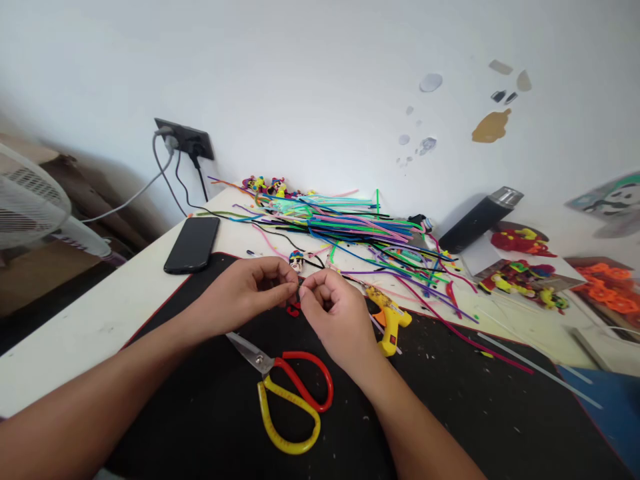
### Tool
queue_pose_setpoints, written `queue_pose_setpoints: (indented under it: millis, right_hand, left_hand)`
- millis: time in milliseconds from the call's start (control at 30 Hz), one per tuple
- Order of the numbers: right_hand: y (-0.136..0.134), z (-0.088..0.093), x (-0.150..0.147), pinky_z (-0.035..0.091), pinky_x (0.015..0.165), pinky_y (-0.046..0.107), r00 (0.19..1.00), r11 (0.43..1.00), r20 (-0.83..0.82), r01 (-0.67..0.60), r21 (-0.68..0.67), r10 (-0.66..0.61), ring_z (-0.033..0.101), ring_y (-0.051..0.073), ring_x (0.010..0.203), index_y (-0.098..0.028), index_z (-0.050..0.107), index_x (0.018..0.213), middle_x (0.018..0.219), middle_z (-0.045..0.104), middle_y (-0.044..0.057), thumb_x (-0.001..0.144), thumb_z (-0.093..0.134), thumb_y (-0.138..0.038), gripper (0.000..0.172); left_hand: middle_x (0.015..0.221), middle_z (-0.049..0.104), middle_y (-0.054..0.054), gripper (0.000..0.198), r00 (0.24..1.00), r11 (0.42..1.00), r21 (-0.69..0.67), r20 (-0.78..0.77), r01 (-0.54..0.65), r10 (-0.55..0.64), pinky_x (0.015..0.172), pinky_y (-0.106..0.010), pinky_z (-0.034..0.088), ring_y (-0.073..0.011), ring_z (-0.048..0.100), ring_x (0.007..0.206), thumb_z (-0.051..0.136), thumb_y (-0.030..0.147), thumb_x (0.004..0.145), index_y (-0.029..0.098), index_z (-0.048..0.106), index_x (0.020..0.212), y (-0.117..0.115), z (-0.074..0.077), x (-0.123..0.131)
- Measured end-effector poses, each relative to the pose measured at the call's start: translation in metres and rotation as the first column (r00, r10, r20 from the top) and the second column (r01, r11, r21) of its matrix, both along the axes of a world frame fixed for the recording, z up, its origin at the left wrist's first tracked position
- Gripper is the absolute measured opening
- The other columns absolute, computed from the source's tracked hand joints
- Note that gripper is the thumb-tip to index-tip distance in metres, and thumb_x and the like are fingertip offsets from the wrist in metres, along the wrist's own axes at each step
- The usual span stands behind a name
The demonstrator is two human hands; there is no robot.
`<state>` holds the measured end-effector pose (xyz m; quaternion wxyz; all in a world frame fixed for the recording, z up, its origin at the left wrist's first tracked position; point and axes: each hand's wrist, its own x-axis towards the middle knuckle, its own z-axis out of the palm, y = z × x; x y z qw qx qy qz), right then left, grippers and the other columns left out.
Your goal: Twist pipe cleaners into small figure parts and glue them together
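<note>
My left hand [253,290] and my right hand [340,313] meet fingertip to fingertip above the black mat [200,400]. Both are closed in a pinch; a tiny dark piece seems to lie between them, too small to name. Just behind the fingertips is a small doll head [296,261] with a white face and a colourful top. Small red pieces [293,310] show below the fingers. Nearer to me lie scissors [270,363] with one red and one yellow handle. A yellow glue gun [393,323] rests to the right of my right hand, partly hidden by it.
A heap of coloured pipe cleaners [350,223] spreads along the wall. At left lies a black phone [193,245]; a black flask [475,223] leans at right beside finished figures [520,277]. Clear glue sticks [540,370] lie on the mat's right. A fan [35,200] stands far left.
</note>
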<state>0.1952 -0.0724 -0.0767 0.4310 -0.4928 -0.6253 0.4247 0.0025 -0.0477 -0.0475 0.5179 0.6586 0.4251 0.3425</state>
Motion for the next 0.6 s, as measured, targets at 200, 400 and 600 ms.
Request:
queue_pose_setpoints:
  millis: [200, 400, 600]
  right_hand:
    - [0.0008, 0.0009, -0.0003, 0.029, 0.050, 0.025, 1.000, 1.000, -0.006, 0.002, 0.002, -0.002, 0.040, 0.011, 0.050, -0.023, 0.064, 0.086, 0.056, 0.047, -0.010, 0.092, 0.066, -0.030, 0.009]
    - [-0.0008, 0.0026, -0.0012, 0.030, 0.050, 0.025, 0.999, 1.000, -0.034, -0.007, -0.021, 0.006, 0.040, 0.011, 0.049, -0.023, 0.063, 0.086, 0.057, 0.048, -0.009, 0.091, 0.067, -0.031, 0.010]
    - [0.0006, 0.0023, 0.0001, 0.031, 0.045, 0.024, 0.994, 0.999, -0.104, -0.018, -0.050, 0.013, 0.041, 0.010, 0.043, -0.024, 0.065, 0.091, 0.057, 0.050, -0.009, 0.094, 0.068, -0.037, 0.014]
  left_hand:
    - [0.077, 0.073, -0.002, 0.027, 0.999, 0.999, -0.023, 0.007, 0.033, -0.033, 0.068, -0.025, 0.051, -0.0154, 0.066, 0.071, 0.077, 0.043, 0.089, 0.018, 0.069, 0.084, 0.0011, -0.0013, -0.0022]
    - [0.077, 0.073, -0.001, 0.024, 0.998, 0.997, -0.027, 0.001, 0.069, -0.069, 0.068, -0.024, 0.050, -0.0144, 0.065, 0.071, 0.078, 0.040, 0.088, 0.018, 0.069, 0.083, 0.0012, -0.0001, -0.0017]
    - [0.073, 0.070, -0.001, 0.027, 0.999, 0.999, -0.032, 0.023, 0.028, -0.027, 0.065, -0.025, 0.050, -0.0146, 0.062, 0.067, 0.077, 0.043, 0.088, 0.018, 0.068, 0.084, 0.0022, -0.0038, -0.0015]
